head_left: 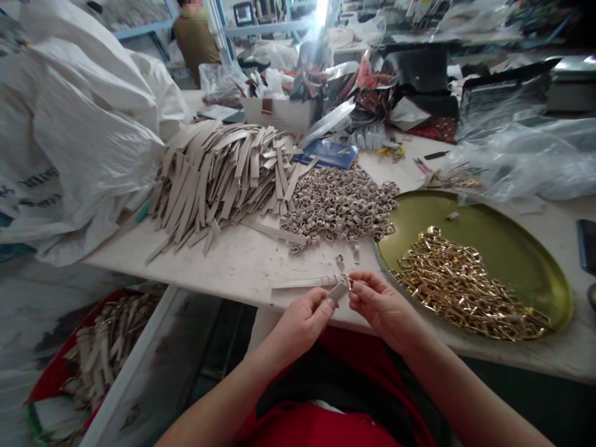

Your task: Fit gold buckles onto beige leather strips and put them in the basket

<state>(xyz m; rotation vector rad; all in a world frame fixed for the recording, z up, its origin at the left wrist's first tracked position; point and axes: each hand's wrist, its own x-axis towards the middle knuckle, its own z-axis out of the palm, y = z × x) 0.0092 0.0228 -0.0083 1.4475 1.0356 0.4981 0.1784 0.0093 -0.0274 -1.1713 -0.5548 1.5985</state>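
Observation:
Between thumb and fingers, my left hand (pixel 300 320) grips a beige strap (pixel 337 292) near the table's front edge. My right hand (pixel 379 304) pinches a small gold buckle (pixel 348 283) at the strap's upper end, its fingers partly hiding the buckle. Another beige strap (pixel 298 283) lies flat on the table just beyond my left hand. Past my hands is a heap of small beige loops (pixel 339 202), with a couple of loose ones in front. To the right, many gold buckles (pixel 465 285) are piled on a round gold tray (pixel 516 248).
A large pile of beige straps (pixel 223 174) covers the left of the table beside a white plastic sack (pixel 88 118). Below on the left stands a red-rimmed container (pixel 51 372) of straps. A blue booklet (pixel 328 153) lies behind the loops; a person (pixel 195 40) is at the back.

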